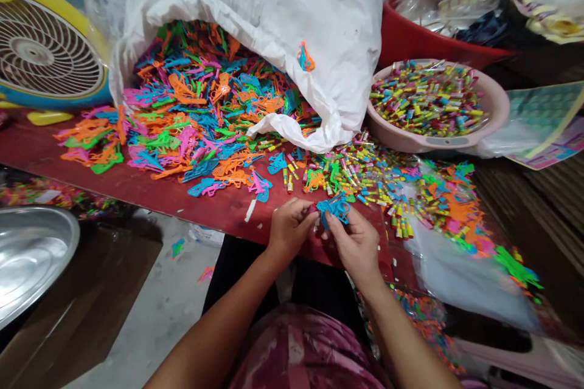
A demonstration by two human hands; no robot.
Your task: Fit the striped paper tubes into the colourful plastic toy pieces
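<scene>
Clearly, in the head view, both hands meet over the near edge of the red worktop [219,211]. The left hand [289,226] is narrowed, thumb and fingertips pinching a small reddish piece [313,208]; the right hand [359,248] grips blue plastic pieces [336,208] between thumb and fingers, just beside the left fingertips. How many blue ones it holds cannot be told. Beyond the hands, toward the far left, a large heap of gun-shaped plastic pieces [196,112] in orange, blue, green and pink spills from the mouth of a white sack [283,0]. Small banded tubes [360,164], many of them yellow, lie scattered right of the heap, and more fill a pale pink basin [497,106] at the far right, in front of a red tub [396,36]. Nearer on the right, more coloured pieces lie around a clear plastic bag [474,282]. A yellow and blue fan [45,51] stands at the far left; a metal bowl [31,261] sits at the near left, beside the grey floor [146,298].
</scene>
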